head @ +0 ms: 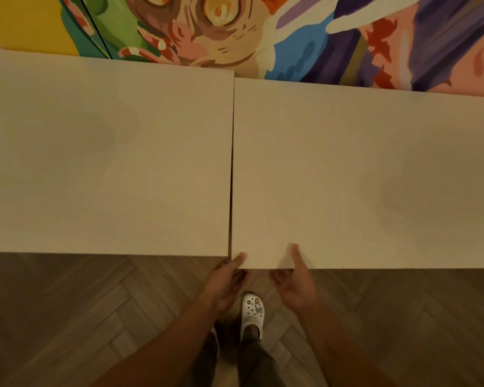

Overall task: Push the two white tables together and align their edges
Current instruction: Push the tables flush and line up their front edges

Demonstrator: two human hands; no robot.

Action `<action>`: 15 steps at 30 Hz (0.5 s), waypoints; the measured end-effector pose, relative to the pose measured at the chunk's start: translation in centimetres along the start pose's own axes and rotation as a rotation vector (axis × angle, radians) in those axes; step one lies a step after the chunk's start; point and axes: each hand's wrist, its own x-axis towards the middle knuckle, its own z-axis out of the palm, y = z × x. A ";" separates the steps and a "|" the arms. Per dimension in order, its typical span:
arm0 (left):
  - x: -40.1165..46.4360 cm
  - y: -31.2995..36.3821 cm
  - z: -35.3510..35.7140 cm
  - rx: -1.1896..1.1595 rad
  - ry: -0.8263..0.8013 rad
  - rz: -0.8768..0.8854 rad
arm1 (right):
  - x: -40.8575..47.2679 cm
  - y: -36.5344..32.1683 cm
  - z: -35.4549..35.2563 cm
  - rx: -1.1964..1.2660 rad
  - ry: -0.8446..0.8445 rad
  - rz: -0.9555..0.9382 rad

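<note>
Two white tables stand side by side against a painted wall. The left table (104, 163) and the right table (361, 177) nearly meet, with a thin dark gap between them that widens slightly toward me. The right table's near edge sits a little closer to me than the left table's, and its far edge is also offset. My left hand (227, 280) grips the right table's near left corner, thumb on top, fingers underneath. My right hand (296, 277) grips the same near edge just to the right, thumb on top.
A colourful mural (235, 32) covers the wall right behind both tables. Wooden herringbone floor (95, 317) lies under me. My foot in a white clog (252, 311) stands just short of the table's near edge, below the gap.
</note>
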 end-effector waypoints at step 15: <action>0.6 -2.1 1.6 -0.107 0.070 0.015 | 0.3 -4.7 -2.8 0.156 0.157 -0.128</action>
